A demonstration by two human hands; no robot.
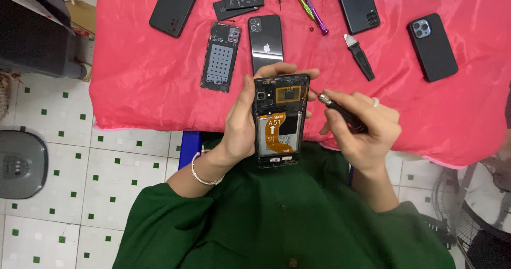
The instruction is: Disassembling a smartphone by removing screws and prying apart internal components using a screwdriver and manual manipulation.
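Observation:
My left hand grips an opened black phone upright over my lap, its back cover off. Its battery, an orange flex cable and a gold-framed part show inside. My right hand holds a black-handled screwdriver, whose metal tip points at the phone's upper right edge. A bracelet circles my left wrist, and a ring sits on a right finger.
A table under a red cloth carries a removed back panel, a black phone face down, three more dark phones, a loose battery, green and purple screwdrivers and a black scraper. A grey scale lies on the tiled floor.

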